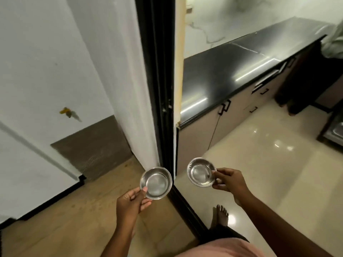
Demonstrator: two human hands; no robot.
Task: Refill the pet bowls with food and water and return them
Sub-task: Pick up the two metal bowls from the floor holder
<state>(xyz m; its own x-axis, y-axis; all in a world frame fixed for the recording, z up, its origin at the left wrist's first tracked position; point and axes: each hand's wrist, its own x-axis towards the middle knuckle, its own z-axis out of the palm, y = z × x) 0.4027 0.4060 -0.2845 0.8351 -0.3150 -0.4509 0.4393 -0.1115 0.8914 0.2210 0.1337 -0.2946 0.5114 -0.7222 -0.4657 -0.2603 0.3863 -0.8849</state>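
Ahead-right, past the black door frame, lies the glossy black worktop; my right hand, nearer it, and left hand each pinch a round steel bowl's rim, apparently empty.

You stand at a home kitchen doorway: black worktop over beige cabinets, marble-look wall, glossy tile floor, dark door frame, steel sink at right edge.
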